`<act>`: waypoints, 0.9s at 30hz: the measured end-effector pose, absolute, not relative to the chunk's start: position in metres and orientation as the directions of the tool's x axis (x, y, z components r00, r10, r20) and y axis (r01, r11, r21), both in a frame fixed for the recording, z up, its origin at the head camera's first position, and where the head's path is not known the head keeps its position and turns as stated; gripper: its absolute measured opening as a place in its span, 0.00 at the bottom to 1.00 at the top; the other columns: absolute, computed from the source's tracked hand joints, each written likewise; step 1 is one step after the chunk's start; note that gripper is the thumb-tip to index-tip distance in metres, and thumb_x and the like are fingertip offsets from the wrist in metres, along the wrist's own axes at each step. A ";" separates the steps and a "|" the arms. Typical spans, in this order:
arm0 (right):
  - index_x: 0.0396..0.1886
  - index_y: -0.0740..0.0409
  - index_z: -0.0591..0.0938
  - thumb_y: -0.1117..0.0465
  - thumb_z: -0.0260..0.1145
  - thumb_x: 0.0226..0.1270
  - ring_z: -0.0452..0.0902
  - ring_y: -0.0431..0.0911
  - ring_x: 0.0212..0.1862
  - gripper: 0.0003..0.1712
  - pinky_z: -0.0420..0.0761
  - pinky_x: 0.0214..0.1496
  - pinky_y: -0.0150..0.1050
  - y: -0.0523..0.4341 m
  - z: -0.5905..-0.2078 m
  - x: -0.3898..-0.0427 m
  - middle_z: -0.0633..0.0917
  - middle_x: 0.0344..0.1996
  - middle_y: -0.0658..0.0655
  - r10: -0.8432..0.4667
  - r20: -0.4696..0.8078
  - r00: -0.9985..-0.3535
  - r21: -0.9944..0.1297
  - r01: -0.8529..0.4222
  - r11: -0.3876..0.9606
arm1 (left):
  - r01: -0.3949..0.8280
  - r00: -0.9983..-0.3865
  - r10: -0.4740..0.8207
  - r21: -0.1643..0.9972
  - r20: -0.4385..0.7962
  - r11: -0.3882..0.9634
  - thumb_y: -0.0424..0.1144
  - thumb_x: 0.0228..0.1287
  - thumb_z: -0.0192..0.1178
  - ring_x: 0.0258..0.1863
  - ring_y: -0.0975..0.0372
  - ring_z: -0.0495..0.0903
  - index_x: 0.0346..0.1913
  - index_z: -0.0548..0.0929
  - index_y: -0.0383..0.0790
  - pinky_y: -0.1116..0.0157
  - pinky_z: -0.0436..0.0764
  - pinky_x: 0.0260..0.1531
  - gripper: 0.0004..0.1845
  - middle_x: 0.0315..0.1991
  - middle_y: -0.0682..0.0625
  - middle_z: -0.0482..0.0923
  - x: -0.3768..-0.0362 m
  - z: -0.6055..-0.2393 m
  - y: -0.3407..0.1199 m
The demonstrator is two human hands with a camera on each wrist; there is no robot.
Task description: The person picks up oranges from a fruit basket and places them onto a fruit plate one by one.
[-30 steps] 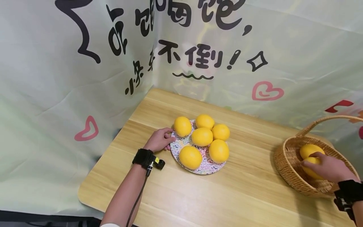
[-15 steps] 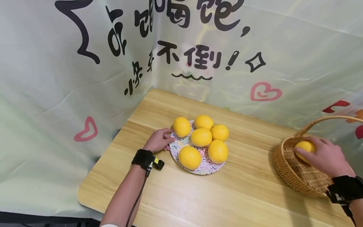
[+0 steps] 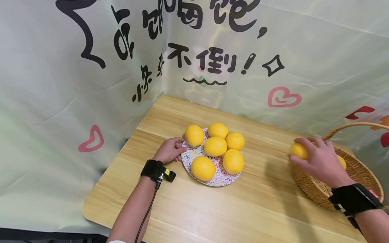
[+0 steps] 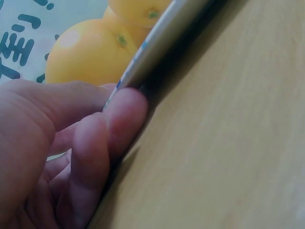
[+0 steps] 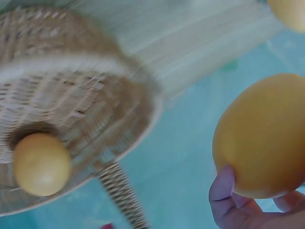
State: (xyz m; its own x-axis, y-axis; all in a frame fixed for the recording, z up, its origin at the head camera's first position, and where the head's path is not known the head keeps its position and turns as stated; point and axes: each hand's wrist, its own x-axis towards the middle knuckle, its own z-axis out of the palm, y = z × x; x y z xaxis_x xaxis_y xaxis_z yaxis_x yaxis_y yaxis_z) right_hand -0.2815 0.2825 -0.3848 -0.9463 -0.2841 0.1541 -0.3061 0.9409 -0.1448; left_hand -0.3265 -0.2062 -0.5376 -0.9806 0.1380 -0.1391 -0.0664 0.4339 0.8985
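Note:
My left hand point(image 3: 169, 150) pinches the left rim of a round, colourfully patterned plate point(image 3: 188, 153). In the left wrist view, the thumb lies over the plate's edge and fingertips point(image 4: 126, 107) sit beneath it, the rim lifted a little off the wood. Several yellow-orange oranges point(image 3: 203, 168) rest on the plate. My right hand point(image 3: 323, 165) grips another orange point(image 3: 299, 151) above the left rim of a wicker basket point(image 3: 364, 172); the right wrist view shows this orange point(image 5: 262, 138) large, held by the fingers. One orange point(image 5: 42, 164) lies in the basket, mostly hidden by my hand in the head view.
The basket's arched handle point(image 3: 358, 124) rises at its far side. A wooden table point(image 3: 212, 209) carries everything, with bare wood between plate and basket. Printed cloth walls point(image 3: 237, 91) stand along the table's back and left edges.
My right hand has lifted an orange out of the basket and moved left with it, past the basket's rim. The left hand and the plate have stayed in place.

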 end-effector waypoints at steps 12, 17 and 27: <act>0.62 0.57 0.79 0.53 0.74 0.66 0.66 0.66 0.60 0.28 0.71 0.60 0.58 0.216 -0.401 -0.261 0.75 0.61 0.68 -0.505 0.319 -0.802 -0.086 -0.556 0.827 | -0.070 -0.981 0.135 0.896 -0.142 0.438 0.43 0.71 0.67 0.20 0.61 0.84 0.73 0.73 0.38 0.65 0.86 0.23 0.31 0.35 0.48 0.84 -0.327 -0.539 -0.206; 0.60 0.53 0.81 0.52 0.77 0.63 0.69 0.62 0.58 0.27 0.77 0.54 0.53 0.199 -0.410 -0.256 0.77 0.60 0.64 -0.534 0.327 -0.780 -0.068 -0.583 0.810 | -0.069 -0.981 0.134 0.895 -0.142 0.440 0.43 0.71 0.67 0.20 0.61 0.85 0.73 0.73 0.38 0.65 0.86 0.23 0.31 0.36 0.48 0.84 -0.327 -0.539 -0.207; 0.57 0.47 0.84 0.45 0.78 0.55 0.73 0.56 0.52 0.30 0.83 0.38 0.48 0.172 -0.426 -0.252 0.81 0.57 0.61 -0.668 0.369 -0.646 0.049 -0.704 0.709 | -0.068 -0.980 0.138 0.893 -0.144 0.445 0.43 0.71 0.67 0.20 0.61 0.84 0.73 0.73 0.38 0.65 0.86 0.23 0.31 0.35 0.48 0.84 -0.327 -0.539 -0.205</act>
State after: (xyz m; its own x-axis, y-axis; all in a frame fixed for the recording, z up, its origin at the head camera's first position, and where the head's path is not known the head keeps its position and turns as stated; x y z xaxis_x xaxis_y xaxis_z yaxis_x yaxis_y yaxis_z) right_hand -0.2516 0.1725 -0.4262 -0.6464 -0.6676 0.3693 -0.7038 0.7087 0.0493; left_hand -0.3274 -0.2055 -0.5390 -0.9799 0.1381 -0.1438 -0.0683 0.4452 0.8928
